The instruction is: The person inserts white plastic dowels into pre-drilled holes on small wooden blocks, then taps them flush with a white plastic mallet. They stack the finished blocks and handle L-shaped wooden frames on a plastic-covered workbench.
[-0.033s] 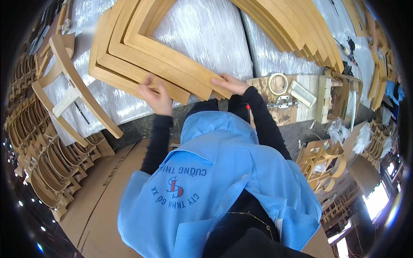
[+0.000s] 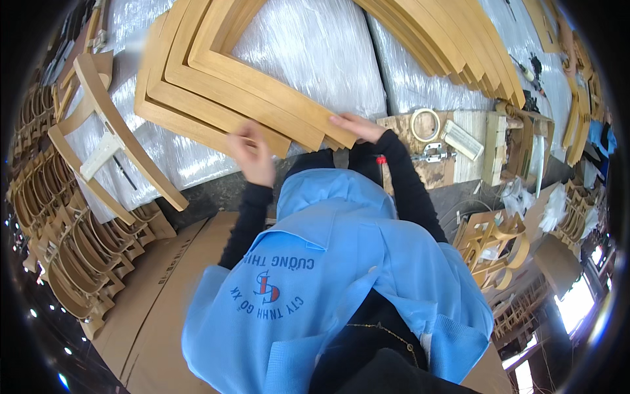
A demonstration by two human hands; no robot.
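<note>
Angled wooden pieces [image 2: 262, 87], overlapping in a stack on the film-covered desk [image 2: 315, 46]: judged stiff, fairly weighty for their length, smooth enough to slide, edges apt to dent; best held at the corner and free end together. Left hand [image 2: 253, 155]: at their near edge, fingers curled, blurred, grip not discernible. Right hand [image 2: 361, 127]: fingers over the pieces' right end, whether clamped not discernible.

Plastic-wrapped worktop [image 2: 315, 52] beyond fingers [image 2: 344, 122]. Flat brown cardboard [image 2: 172, 308] behind, left of fingers. Bright windows [image 2: 574, 306] far right. Small lights [image 2: 63, 379] in darkness far left.
</note>
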